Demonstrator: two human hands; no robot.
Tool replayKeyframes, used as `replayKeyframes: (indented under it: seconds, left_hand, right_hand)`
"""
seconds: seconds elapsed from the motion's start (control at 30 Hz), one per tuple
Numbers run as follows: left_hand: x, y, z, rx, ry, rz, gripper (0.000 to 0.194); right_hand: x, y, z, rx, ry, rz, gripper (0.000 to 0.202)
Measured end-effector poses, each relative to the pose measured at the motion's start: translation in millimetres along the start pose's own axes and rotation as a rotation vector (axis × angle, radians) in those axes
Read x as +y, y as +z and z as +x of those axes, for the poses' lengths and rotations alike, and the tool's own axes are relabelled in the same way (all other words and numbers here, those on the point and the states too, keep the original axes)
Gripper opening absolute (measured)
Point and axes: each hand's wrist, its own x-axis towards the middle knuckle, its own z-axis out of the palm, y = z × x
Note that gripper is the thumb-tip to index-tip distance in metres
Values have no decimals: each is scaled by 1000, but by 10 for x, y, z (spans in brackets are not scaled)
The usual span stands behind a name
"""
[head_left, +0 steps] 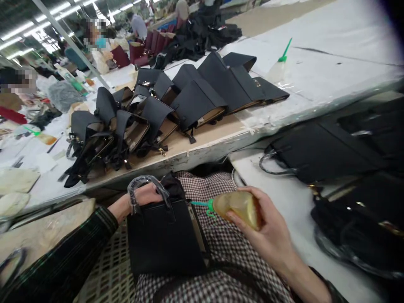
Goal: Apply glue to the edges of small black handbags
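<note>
Holding bottle [236, 207] — right hand [272, 229] | left hand [147, 194] — at black handbag [164, 242]

Rows of tube lights [52, 12] shine under a dark ceiling at the far left. A pale pole [71, 44] slants down to the worktop [331, 54], whose surface is whitish, with a worn near edge. Brown sheeting [268, 19] covers part of its far side. The distant background is blurred.

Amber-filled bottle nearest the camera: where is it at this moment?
In the head view, the bottle is right of centre, in the right hand, above the checked cloth, with its spout pointing left toward the black handbag.
</note>
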Motion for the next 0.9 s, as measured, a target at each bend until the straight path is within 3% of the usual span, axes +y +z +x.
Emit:
replayKeyframes:
  seconds: [0.27, 0.5, 0.9]
  left_hand:
    - [217, 130, -54, -2, 58, 72, 14]
    - [182, 183, 41, -92, 136, 98, 17]
    - [226, 225, 41, -91, 192, 185, 21]
  right_hand:
    - [-51, -41, 66, -55, -80, -114, 48]
    - [-57, -100, 11, -47, -130, -162, 49]
    - [-42, -118, -69, -78, -83, -193, 47]
